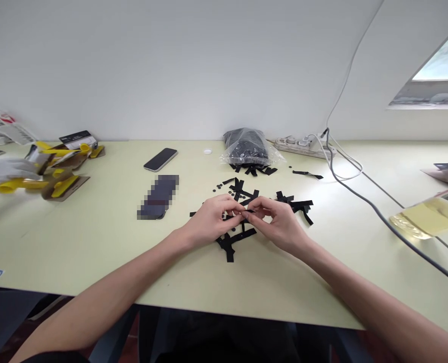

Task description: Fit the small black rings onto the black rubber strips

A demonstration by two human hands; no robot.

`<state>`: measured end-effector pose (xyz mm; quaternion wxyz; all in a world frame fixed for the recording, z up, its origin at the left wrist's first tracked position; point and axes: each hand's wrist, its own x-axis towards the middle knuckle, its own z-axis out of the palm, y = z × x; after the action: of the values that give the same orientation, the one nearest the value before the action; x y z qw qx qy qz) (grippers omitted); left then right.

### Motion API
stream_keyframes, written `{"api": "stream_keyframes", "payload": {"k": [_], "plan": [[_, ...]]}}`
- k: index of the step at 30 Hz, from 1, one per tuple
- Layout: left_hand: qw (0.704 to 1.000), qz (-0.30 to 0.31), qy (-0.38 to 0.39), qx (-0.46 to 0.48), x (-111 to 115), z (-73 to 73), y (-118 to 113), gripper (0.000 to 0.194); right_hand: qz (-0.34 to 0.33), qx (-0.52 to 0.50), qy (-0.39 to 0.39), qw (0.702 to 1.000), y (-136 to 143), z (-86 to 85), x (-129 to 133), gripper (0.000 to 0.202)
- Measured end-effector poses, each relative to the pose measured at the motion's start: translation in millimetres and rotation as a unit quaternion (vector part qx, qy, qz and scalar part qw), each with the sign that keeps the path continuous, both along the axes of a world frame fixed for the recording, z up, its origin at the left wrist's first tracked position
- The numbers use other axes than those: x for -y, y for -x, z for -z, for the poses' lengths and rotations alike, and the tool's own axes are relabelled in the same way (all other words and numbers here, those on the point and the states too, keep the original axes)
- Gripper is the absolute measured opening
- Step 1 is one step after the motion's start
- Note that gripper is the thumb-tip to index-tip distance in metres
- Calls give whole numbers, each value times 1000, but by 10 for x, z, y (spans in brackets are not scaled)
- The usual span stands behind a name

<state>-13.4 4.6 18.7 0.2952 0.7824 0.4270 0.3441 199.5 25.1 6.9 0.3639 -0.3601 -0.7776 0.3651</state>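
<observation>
- Pinching a small black strip (249, 210) between left hand (217, 217) and right hand (278, 220), both narrowed at the fingertips!
- Working among loose black strips (227, 247) on the table (95, 242)!

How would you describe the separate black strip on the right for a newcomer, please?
On the pale green table, find the white power strip by the wall. Just in front of it lies the thin black strip. It lies by itself, whereas the neighbouring black strips are bunched together.
</observation>
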Motion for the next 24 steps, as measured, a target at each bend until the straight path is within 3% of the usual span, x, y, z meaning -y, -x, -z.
{"api": "stream_keyframes", "payload": {"k": [4, 8, 14, 18, 24], "plan": [[994, -7, 94, 58, 32, -2, -50, 23, 22, -12, -17, 1000, 17, 29, 3, 19], [971, -3, 171, 168, 26, 34, -101, 31, -2, -46, 45, 998, 12, 14, -17, 28], [956, -9, 197, 217, -24, 102, -106, 28, -48, -62, 95, 992, -15, -48, -20, 26], [967, -33, 180, 176, -37, 92, -68, 24, -34, -37, 79, 996, -37, -68, -16, 24], [992, -47, 107, 47, -57, -40, 58, 24, 11, 99, -1, 995, -75, -88, -38, 20]]}}
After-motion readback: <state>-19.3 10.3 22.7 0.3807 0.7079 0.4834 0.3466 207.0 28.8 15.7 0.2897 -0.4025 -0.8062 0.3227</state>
